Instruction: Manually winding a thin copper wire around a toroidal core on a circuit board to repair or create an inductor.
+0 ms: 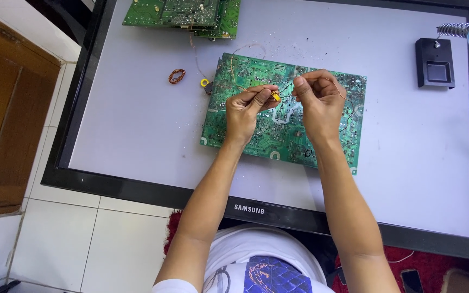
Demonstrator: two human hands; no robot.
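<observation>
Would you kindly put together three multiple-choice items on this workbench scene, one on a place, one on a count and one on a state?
1. Where does the small copper wire coil lie?
A. To the left of the large green circuit board
B. On the black stand
C. On the floor tiles

2. How many green boards lie on the flat monitor screen?
A. One
B. Two
C. Four

3. What are the left hand and right hand doing?
A. Resting flat
B. Pinching a small yellow part and thin wire between them
C. Holding a soldering iron

Answers: 1 A, the coil sits on the screen left of the board. 2 B, a second board lies at the top edge. 3 B, both hands' fingertips meet at the part.
</observation>
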